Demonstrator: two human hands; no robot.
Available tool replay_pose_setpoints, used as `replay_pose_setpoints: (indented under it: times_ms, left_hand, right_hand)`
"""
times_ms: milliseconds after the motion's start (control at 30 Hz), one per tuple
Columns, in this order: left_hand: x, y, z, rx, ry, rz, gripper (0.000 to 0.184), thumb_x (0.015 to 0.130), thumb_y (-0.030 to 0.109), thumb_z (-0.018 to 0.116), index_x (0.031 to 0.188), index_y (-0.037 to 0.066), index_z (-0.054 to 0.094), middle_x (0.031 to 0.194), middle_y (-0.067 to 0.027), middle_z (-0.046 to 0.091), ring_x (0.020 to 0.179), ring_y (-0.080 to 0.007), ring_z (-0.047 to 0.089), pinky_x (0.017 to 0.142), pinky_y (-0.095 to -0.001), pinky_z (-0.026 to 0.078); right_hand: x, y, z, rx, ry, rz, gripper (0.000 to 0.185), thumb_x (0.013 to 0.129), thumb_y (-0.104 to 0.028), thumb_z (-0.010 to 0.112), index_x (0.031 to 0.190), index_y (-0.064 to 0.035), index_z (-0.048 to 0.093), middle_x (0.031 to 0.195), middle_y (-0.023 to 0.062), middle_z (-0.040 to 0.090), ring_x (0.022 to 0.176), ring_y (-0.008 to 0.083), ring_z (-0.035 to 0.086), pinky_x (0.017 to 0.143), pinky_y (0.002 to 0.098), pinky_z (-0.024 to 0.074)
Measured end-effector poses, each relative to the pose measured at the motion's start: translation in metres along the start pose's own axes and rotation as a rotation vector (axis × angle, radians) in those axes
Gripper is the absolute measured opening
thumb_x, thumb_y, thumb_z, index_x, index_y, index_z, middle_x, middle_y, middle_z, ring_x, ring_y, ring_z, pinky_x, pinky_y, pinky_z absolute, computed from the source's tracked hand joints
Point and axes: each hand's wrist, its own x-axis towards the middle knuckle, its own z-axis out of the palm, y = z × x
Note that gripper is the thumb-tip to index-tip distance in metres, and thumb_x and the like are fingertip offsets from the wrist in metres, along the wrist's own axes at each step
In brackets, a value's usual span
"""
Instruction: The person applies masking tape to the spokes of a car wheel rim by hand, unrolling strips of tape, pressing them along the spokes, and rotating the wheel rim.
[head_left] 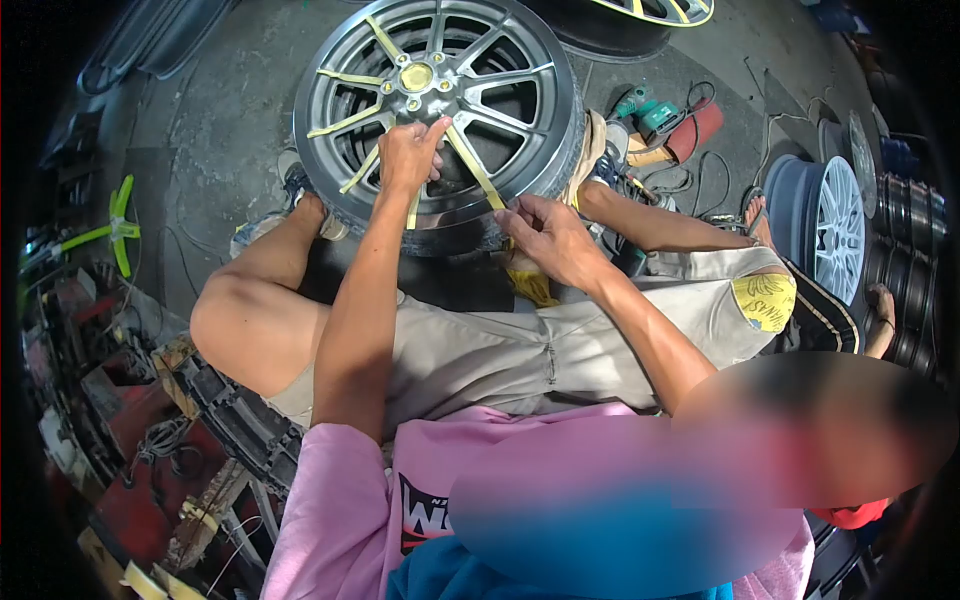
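A grey multi-spoke wheel rim (545,110) lies flat on a tire between my legs, with yellow tape strips on several spokes and a yellow disc at its hub. My left hand (408,158) is over the lower middle of the rim, its fingers curled and its thumb touching the upper end of a yellow tape strip (468,160). Near the rim's lower right edge, my right hand (545,232) pinches the lower end of that same strip. The strip runs along a spoke between both hands.
A green power tool (655,115) with a cord and a red abrasive roll (695,130) lie to the right. Beyond are a light blue rim (838,232) and another person's foot (757,215). A green spoked piece (122,228) is at left; a blurred person is lower right.
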Motion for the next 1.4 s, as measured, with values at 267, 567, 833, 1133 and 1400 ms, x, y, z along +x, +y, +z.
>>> replay_pose_setpoints:
  times_ms: [267, 567, 833, 1133, 1400]
  left_hand:
    - [-0.001, 0.005, -0.004, 0.065, -0.019, -0.013, 0.049, 0.088, 0.041, 0.073, 0.072, -0.005, 0.069, 0.054, -0.0094, 0.061, 0.040, -0.0142, 0.056, 0.039, -0.0275, 0.046]
    - [-0.002, 0.005, 0.000, 0.099, 0.007, -0.019, 0.049, 0.090, 0.041, 0.072, 0.074, -0.005, 0.070, 0.053, -0.0093, 0.060, 0.041, -0.0148, 0.056, 0.041, -0.0296, 0.048]
    - [0.003, -0.015, 0.011, 0.195, 0.038, 0.103, 0.049, 0.091, 0.042, 0.069, 0.071, -0.003, 0.069, 0.054, -0.0099, 0.062, 0.043, -0.0168, 0.060, 0.042, -0.0309, 0.048]
    - [0.010, -0.007, -0.012, 0.150, -0.221, -0.080, 0.045, 0.092, 0.039, 0.068, 0.076, -0.003, 0.068, 0.060, -0.0099, 0.066, 0.048, -0.0158, 0.064, 0.045, -0.0274, 0.052]
    - [0.007, 0.001, 0.002, 0.189, -0.161, -0.055, 0.053, 0.091, 0.047, 0.067, 0.072, -0.003, 0.067, 0.056, -0.0096, 0.064, 0.043, -0.0144, 0.059, 0.042, -0.0277, 0.048]
  right_hand:
    - [-0.004, 0.001, 0.001, -0.073, 0.008, -0.094, 0.034, 0.094, -0.030, 0.061, 0.100, 0.0034, 0.068, 0.082, 0.0239, 0.068, 0.077, 0.0383, 0.067, 0.072, 0.0444, 0.0510]
    - [-0.005, -0.003, 0.001, -0.146, -0.017, -0.045, 0.037, 0.094, -0.033, 0.060, 0.105, 0.0012, 0.069, 0.080, 0.0238, 0.068, 0.077, 0.0406, 0.067, 0.073, 0.0454, 0.0514]
    - [0.004, -0.008, -0.001, -0.086, -0.030, 0.032, 0.040, 0.095, -0.037, 0.059, 0.098, 0.0014, 0.070, 0.076, 0.0240, 0.066, 0.076, 0.0394, 0.066, 0.072, 0.0450, 0.0504]
    - [0.017, 0.022, 0.013, 0.168, -0.008, -0.030, 0.043, 0.096, -0.041, 0.061, 0.085, -0.0002, 0.068, 0.062, 0.0095, 0.060, 0.062, 0.0182, 0.058, 0.063, 0.0356, 0.0472]
    - [0.014, 0.016, 0.008, 0.164, -0.047, 0.040, 0.043, 0.095, -0.041, 0.062, 0.081, -0.0002, 0.067, 0.062, 0.0072, 0.058, 0.060, 0.0136, 0.054, 0.060, 0.0330, 0.0456]
